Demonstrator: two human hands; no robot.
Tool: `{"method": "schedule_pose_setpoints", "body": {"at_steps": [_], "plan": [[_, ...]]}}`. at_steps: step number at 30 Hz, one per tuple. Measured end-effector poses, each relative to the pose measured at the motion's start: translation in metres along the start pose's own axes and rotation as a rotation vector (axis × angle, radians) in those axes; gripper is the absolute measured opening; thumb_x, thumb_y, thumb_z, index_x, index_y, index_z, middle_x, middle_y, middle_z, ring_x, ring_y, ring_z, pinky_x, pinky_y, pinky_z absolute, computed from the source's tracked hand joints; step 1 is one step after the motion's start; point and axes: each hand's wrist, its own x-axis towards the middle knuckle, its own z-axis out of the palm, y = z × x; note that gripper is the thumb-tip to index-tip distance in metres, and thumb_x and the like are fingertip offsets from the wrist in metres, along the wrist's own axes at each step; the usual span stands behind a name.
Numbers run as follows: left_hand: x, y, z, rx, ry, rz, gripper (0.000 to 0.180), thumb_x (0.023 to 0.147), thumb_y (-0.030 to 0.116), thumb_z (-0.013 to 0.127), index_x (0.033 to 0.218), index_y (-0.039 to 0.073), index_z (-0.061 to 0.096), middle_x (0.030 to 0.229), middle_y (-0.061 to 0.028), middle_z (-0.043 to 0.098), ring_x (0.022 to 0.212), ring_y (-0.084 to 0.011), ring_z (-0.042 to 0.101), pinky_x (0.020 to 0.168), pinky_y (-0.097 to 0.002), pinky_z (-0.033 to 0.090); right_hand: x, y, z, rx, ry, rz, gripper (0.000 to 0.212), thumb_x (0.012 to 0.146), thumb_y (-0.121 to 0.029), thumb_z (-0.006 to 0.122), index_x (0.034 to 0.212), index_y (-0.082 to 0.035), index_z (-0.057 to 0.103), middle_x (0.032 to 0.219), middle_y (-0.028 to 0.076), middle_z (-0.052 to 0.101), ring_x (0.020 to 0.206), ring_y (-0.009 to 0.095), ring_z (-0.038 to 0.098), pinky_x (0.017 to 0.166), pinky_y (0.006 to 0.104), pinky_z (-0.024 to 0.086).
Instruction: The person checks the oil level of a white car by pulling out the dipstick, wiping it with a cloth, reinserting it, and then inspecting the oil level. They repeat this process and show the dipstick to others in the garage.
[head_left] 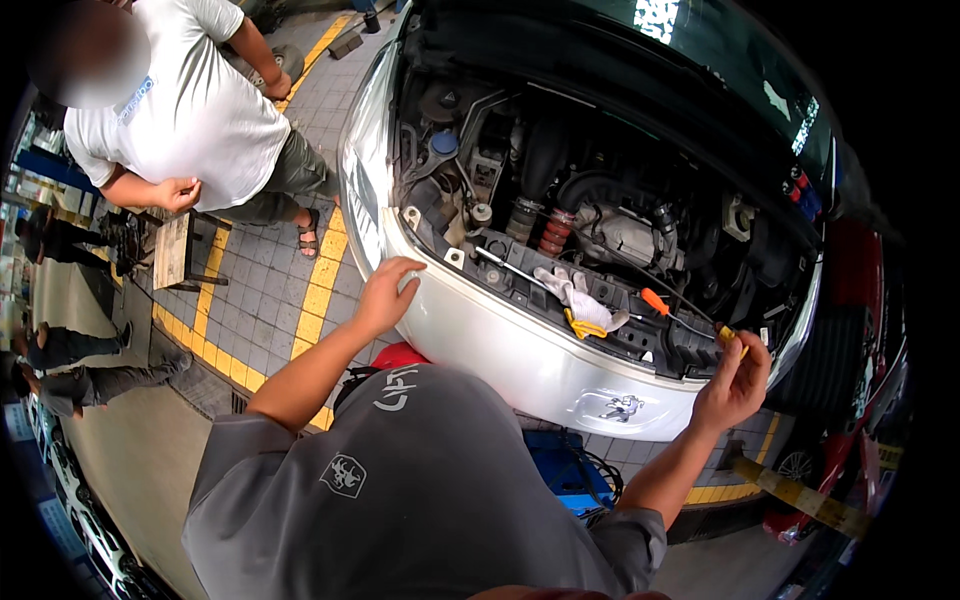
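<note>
And there was the pale car (500, 345), filling the scene, its front end open for all to see! Off to the left stood a co-worker in a white shirt (215, 120), one arm bent at the waist. The engine (620, 235) sat dark and crowded in its bay. A wooden bench (175, 250) stood beside the co-worker, and a blue case (560, 475) lay on the floor below the bumper.

Now the hands! The left hand (385, 300) was open, fingers loosely spread over the car's front left edge; touching or not, you couldn't tell. The right hand (730, 392) was up at the opposite corner, fingertips pinched around a yellow handle. Between them, along the front of the bay, lay a metal bar (512, 265), a white glove (580, 298) with a yellow cuff against its end, and an orange-handled screwdriver (655, 302), its shaft aimed at the right hand. Smallest of all, that yellow handle (727, 333), right above the bay's front edge!
</note>
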Motion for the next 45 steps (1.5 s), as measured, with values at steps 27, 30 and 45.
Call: {"method": "schedule_pose_setpoints", "body": {"at_steps": [27,30,45], "plan": [[0.134,-0.098,0.053,0.156,-0.149,0.190,0.018,0.087,0.025,0.056,0.086,0.010,0.066,0.087,-0.0063,0.067,0.092,-0.0230,0.062,0.096,-0.0368,0.036,0.074,-0.152,0.347,-0.706,-0.629,-0.798,0.011,0.081,0.001,0.070,0.090,0.001,0.064,0.077,0.009,0.064,0.064,0.023,0.060,0.059,0.0321,0.048],[0.136,-0.097,0.046,0.127,-0.212,0.174,0.018,0.087,0.025,0.056,0.087,0.011,0.066,0.090,-0.0067,0.067,0.095,-0.0237,0.061,0.098,-0.0377,0.035,0.072,-0.158,0.364,-0.732,-0.667,-0.789,0.011,0.080,0.001,0.070,0.090,0.001,0.065,0.076,0.009,0.065,0.065,0.023,0.060,0.060,0.0319,0.049],[0.137,-0.102,0.050,0.111,-0.215,0.206,0.018,0.084,0.020,0.055,0.089,0.009,0.068,0.094,-0.0079,0.068,0.094,-0.0227,0.062,0.095,-0.0362,0.036,0.073,-0.161,0.444,-0.754,-0.942,-0.917,0.009,0.081,-0.008,0.068,0.086,-0.004,0.062,0.074,0.009,0.064,0.070,0.026,0.063,0.068,0.0367,0.050]]}}
